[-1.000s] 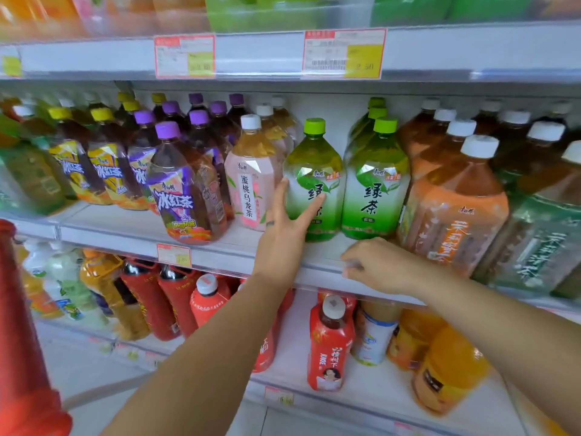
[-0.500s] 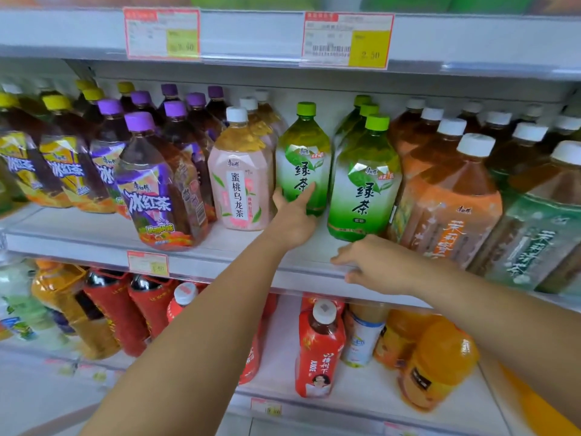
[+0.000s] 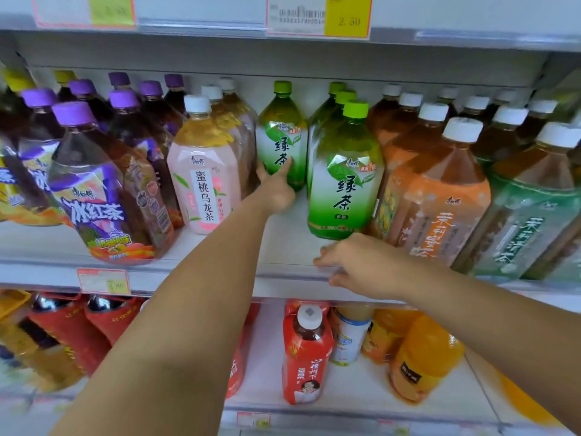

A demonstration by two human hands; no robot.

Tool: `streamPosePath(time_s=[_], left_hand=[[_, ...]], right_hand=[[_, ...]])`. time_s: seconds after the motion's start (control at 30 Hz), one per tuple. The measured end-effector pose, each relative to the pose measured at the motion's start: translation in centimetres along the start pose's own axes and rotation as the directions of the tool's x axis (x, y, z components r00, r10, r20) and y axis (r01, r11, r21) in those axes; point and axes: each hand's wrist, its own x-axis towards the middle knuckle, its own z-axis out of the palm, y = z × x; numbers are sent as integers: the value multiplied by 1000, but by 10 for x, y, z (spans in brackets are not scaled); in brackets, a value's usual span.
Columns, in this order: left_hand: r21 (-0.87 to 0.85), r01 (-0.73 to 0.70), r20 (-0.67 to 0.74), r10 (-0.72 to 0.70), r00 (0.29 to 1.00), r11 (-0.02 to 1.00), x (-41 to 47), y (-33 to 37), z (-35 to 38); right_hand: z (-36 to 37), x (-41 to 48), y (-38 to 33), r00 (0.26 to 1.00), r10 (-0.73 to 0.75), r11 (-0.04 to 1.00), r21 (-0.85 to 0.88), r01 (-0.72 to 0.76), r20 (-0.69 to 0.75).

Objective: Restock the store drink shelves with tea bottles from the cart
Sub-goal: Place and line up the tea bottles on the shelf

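A green-capped green tea bottle stands deep on the middle shelf. My left hand reaches in and presses against its lower label, thumb and fingers spread and straight. To its right, a row of the same green tea bottles stands with its front bottle near the shelf edge. My right hand rests on the shelf's front edge just below that front bottle, holding nothing.
Pink peach oolong bottles and purple-capped iced black tea stand to the left. White-capped jasmine teas crowd the right. The lower shelf holds a red bottle and orange juice. Price tags hang on the shelf above.
My left hand has slid the green tea bottle back from the shelf front toward the rear. My right hand has stayed on the shelf edge.
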Motion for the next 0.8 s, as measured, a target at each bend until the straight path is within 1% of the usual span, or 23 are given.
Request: streamPosePath(time_s=[0.23,0.3,0.37,0.4,0.47,0.5,0.6,0.63,0.7,0.8], left_hand=[[48,43,38,-45,998,998,5,10,-11],[4,-18,39,18,999,1000,-7,15,-13],[-71,-102,-25,100,995,992,-29,15,-12],[-86,-133,-99,124,987,987,-44,13,-10],[-91,-200,-259,171,951,975,-76,10,-6],[-105,-222,-306,181,935,969,-94,9,-4],[-109,-255,-377,197,905,961,-147,12,-10],[-80,-255,-405,202,892,964,-163,14,-15],[-9,-235,-486,201,851,972,-193,18,-31],[94,-162,-600,186,778,982,-241,25,-62]], right_hand=[[7,4,5,1000,14,1000,3,-14,-12],[10,4,7,1000,25,1000,12,-24,-15],[11,4,8,1000,24,1000,8,-24,-10],[12,4,9,1000,20,1000,6,-20,-10],[11,2,8,1000,17,1000,10,-17,-7],[11,0,8,1000,18,1000,19,-18,-3],[10,-2,3,1000,18,999,51,-17,-20],[8,-2,-3,998,5,998,62,-2,-56],[0,-4,-24,981,-59,992,96,78,-187],[-18,-13,-79,900,-178,933,222,283,-399]])
